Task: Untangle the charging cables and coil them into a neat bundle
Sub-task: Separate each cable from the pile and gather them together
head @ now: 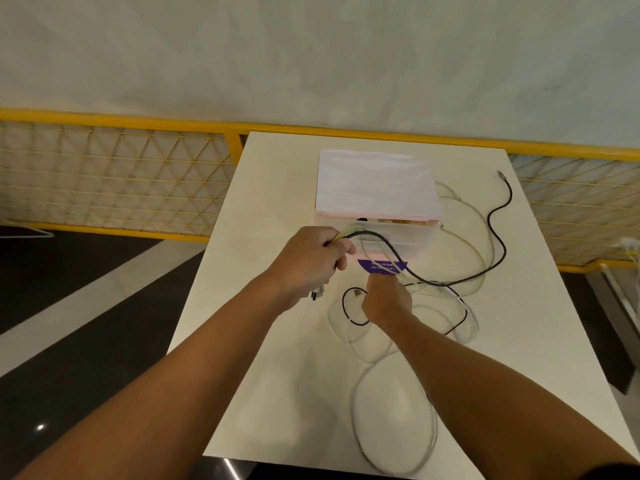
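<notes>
While both bare forearms reach forward over the white rectangular table (277,358), the left hand (308,261) is raised in a closed fist, gripping the thin black charging cable (498,251) together with the white charging cables (391,410); plug ends (317,294) hang below it. The right hand (386,301) sits lower and nearer the table, fingers curled round the white strands, its fingertips hidden. A purple label (381,266) bears white writing, upside down and too blurred to read. Behind the hands stands a translucent plastic drawer box (398,237) topped with white paper. The black cable snakes right to a free plug near the table's far edge; white loops lie slack on the tabletop. A yellow mesh railing (117,174) runs beyond.
</notes>
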Demonstrator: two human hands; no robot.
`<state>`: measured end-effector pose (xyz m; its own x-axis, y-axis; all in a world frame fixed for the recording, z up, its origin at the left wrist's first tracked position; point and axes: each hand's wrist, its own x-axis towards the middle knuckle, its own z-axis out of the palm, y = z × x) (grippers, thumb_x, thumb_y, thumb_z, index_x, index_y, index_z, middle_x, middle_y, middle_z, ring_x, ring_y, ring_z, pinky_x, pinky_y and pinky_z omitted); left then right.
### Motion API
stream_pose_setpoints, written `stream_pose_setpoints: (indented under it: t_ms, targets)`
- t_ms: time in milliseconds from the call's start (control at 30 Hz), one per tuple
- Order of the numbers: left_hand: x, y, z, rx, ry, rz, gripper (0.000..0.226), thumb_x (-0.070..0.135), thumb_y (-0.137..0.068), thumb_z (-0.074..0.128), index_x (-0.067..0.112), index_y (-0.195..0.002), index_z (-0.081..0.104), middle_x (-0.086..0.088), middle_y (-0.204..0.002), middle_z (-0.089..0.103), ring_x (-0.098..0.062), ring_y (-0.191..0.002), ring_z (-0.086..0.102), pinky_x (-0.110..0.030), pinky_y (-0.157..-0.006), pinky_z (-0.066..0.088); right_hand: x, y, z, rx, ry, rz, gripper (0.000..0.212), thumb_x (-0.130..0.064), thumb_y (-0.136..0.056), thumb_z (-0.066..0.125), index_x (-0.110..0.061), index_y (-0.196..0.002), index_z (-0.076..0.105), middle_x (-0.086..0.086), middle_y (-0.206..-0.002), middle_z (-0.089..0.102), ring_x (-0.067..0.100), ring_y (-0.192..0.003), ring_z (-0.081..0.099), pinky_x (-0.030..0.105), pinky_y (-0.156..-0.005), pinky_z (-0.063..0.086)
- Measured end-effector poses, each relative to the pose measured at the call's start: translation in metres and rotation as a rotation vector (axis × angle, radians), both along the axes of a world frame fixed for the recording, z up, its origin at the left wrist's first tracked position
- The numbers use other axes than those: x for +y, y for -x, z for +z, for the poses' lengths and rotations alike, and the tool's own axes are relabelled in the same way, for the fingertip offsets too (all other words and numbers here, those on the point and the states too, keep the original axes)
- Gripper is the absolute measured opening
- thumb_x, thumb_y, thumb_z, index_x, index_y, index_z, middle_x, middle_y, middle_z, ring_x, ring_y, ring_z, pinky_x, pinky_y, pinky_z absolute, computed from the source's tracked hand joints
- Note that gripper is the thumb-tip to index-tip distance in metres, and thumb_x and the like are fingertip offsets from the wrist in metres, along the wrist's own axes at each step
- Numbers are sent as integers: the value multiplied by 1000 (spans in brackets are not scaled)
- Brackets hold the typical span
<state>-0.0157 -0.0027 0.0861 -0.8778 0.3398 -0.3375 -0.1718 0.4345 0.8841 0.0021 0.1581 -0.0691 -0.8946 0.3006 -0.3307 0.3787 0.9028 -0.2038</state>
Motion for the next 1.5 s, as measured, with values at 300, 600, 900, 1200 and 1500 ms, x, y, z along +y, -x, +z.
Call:
stream_pose_setpoints:
  t_ms: [300, 600, 900, 1200, 1500]
  targets:
    - [9, 0, 3, -4, 12, -30, 24, 18, -104, 50, 6, -98, 70, 5, -65, 57, -12, -53, 42, -21, -52, 36, 14, -11, 3, -8, 57, 46, 21, -14, -88, 59, -13, -108, 67, 7, -107, 68, 26, -100, 65, 29, -74, 46]
    - [13, 1, 1, 5, 45, -48, 23, 17, -103, 51, 8, -97, 71, 6, -64, 58, -13, -52, 43, -15, -44, 34, 11, -23, 7, 41, 132, 21, 17, -28, -88, 54, -15, -89, 66, 2, -93, 67, 24, -87, 63, 31, -71, 49]
    - [14, -4, 1, 3, 54, -48, 23, 18, -103, 51, 14, -90, 70, 7, -64, 57, -12, -51, 43, -13, -43, 34, -19, -20, 3, -60, 106, 75, 25, -38, -86, 62, -19, -101, 69, 2, -98, 69, 25, -92, 66, 32, -76, 54]
    - [9, -2, -1, -13, 38, -93, 24, 22, -104, 50, 14, -95, 70, 4, -64, 64, -2, -50, 51, -26, -58, 43, -9, -21, 33, 47, 295, 66, 11, -26, -91, 53, -17, -86, 56, 1, -84, 63, 23, -81, 58, 31, -66, 44]
    - [11, 7, -5, 73, 20, -96, 26, 25, -103, 50, 14, -96, 72, 4, -100, 76, -8, -96, 70, -44, -94, 56, 20, -33, 111, 200, 592, 160, 22, -17, -103, 53, -18, -98, 75, -16, -65, 56, -6, -52, 54, 10, -53, 36]
